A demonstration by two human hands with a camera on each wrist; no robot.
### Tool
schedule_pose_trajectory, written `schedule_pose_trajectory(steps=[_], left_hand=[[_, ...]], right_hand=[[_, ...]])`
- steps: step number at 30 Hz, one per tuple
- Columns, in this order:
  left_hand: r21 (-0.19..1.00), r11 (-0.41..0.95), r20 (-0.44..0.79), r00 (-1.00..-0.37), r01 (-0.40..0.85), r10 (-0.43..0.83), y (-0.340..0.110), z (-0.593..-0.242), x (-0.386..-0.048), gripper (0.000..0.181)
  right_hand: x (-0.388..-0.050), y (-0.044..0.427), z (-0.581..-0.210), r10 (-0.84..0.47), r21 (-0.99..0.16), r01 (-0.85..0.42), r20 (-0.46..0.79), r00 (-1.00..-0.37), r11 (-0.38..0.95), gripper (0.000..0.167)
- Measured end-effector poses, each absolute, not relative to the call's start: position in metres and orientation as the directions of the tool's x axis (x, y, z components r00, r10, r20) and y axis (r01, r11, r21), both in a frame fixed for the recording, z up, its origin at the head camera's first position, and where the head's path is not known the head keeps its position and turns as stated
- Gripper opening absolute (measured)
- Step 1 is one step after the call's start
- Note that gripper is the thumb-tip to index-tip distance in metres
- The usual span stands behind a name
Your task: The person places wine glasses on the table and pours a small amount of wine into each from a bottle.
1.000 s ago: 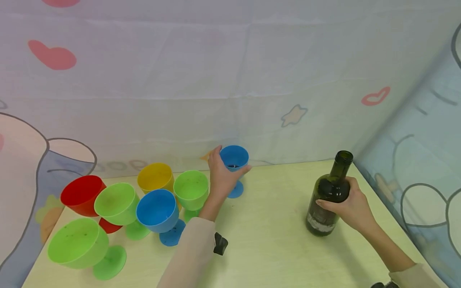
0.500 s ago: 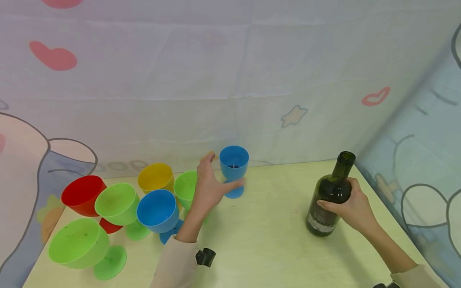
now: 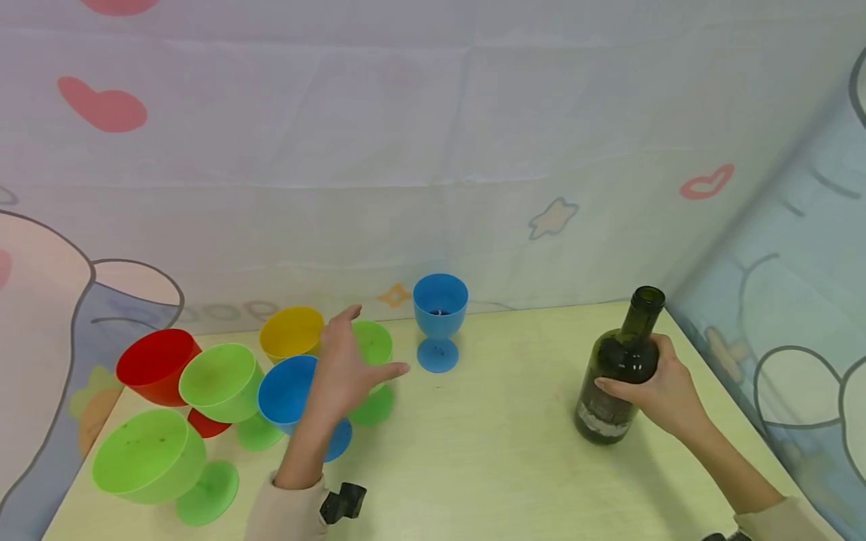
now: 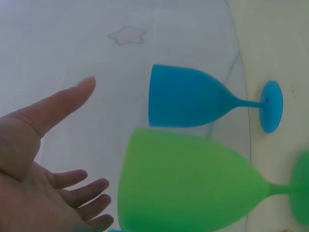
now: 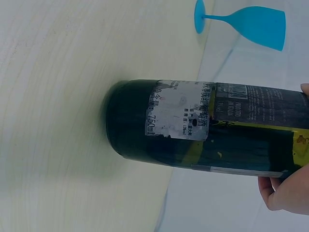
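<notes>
My left hand (image 3: 343,368) hovers above the goblets with thumb and fingers spread, holding nothing. Right beside it stands a green goblet (image 3: 374,346), partly hidden by the hand; the left wrist view shows the green goblet (image 4: 183,183) close to the fingers. Farther back, near the wall, a blue goblet (image 3: 440,300) stands upright by itself, with something small and dark inside its bowl. At the right, my right hand (image 3: 652,383) grips a dark green wine bottle (image 3: 609,391) round its upper body. In the right wrist view the bottle (image 5: 193,128) stands upright on the table, its label worn.
On the left of the pale table (image 3: 501,451) are more goblets: a red goblet (image 3: 157,368), a yellow goblet (image 3: 291,332), a blue goblet (image 3: 287,387), a green goblet (image 3: 219,383) and a front green goblet (image 3: 149,458). A printed cloth (image 3: 433,113) hangs behind the table.
My left hand has come away from the lone blue goblet and moved left and nearer, over the green and blue goblets. The blue goblet stays standing. My right hand still grips the wine bottle.
</notes>
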State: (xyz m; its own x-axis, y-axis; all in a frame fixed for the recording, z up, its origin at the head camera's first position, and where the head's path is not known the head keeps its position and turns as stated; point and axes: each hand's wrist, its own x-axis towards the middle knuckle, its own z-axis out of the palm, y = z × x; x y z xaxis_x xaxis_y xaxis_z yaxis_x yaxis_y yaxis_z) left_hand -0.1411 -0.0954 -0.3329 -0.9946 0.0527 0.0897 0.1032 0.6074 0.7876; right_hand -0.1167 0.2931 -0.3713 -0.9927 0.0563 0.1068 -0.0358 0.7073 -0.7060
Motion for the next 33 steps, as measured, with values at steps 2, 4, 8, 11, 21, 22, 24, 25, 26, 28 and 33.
schedule_pose_trajectory(steps=[2, 4, 8, 11, 21, 22, 24, 25, 26, 28, 33], left_hand=[[0.78, 0.62, 0.074, -0.996, 0.086, 0.045, -0.1, -0.333, -0.14, 0.09], [0.77, 0.634, 0.06, -0.997, 0.071, 0.04, -0.104, -0.332, -0.139, 0.09], [0.745, 0.665, 0.038, -0.999, 0.046, 0.027, -0.107, -0.334, -0.14, 0.091], [0.733, 0.679, 0.028, -0.999, 0.032, 0.016, -0.108, -0.337, -0.142, 0.092], [0.705, 0.709, 0.033, -0.999, 0.027, 0.005, -0.109, -0.342, -0.144, 0.093], [0.703, 0.711, 0.033, -0.999, 0.024, 0.001, -0.109, -0.342, -0.144, 0.093], [0.697, 0.717, 0.034, -0.999, 0.02, -0.005, -0.109, -0.343, -0.144, 0.093], [0.693, 0.72, 0.034, -0.999, 0.018, -0.008, -0.108, -0.343, -0.145, 0.093], [0.688, 0.726, 0.036, -0.999, 0.018, -0.01, -0.108, -0.344, -0.145, 0.093], [0.676, 0.737, 0.044, -0.999, 0.021, -0.012, -0.108, -0.345, -0.145, 0.093], [0.646, 0.762, 0.071, -0.997, 0.04, -0.008, -0.108, -0.347, -0.145, 0.092]], right_hand=[[-0.117, 0.293, -0.371, 0.055, -0.706, -0.035, 0.105, -0.993, 0.707, 0.086], [-0.116, 0.294, -0.372, 0.055, -0.707, -0.035, 0.103, -0.993, 0.707, 0.086], [-0.116, 0.294, -0.372, 0.058, -0.705, -0.033, 0.105, -0.993, 0.709, 0.086], [-0.116, 0.294, -0.372, 0.06, -0.704, -0.032, 0.105, -0.993, 0.709, 0.086], [-0.116, 0.294, -0.372, 0.06, -0.706, -0.032, 0.105, -0.993, 0.707, 0.086], [-0.116, 0.294, -0.372, 0.06, -0.706, -0.032, 0.106, -0.993, 0.707, 0.086], [-0.116, 0.293, -0.372, 0.061, -0.707, -0.032, 0.105, -0.993, 0.707, 0.086], [-0.116, 0.293, -0.372, 0.061, -0.708, -0.031, 0.104, -0.993, 0.706, 0.086], [-0.116, 0.293, -0.372, 0.061, -0.708, -0.031, 0.104, -0.993, 0.705, 0.086], [-0.116, 0.293, -0.372, 0.06, -0.709, -0.031, 0.103, -0.993, 0.704, 0.086], [-0.115, 0.293, -0.372, 0.064, -0.706, -0.031, 0.108, -0.992, 0.707, 0.086]])
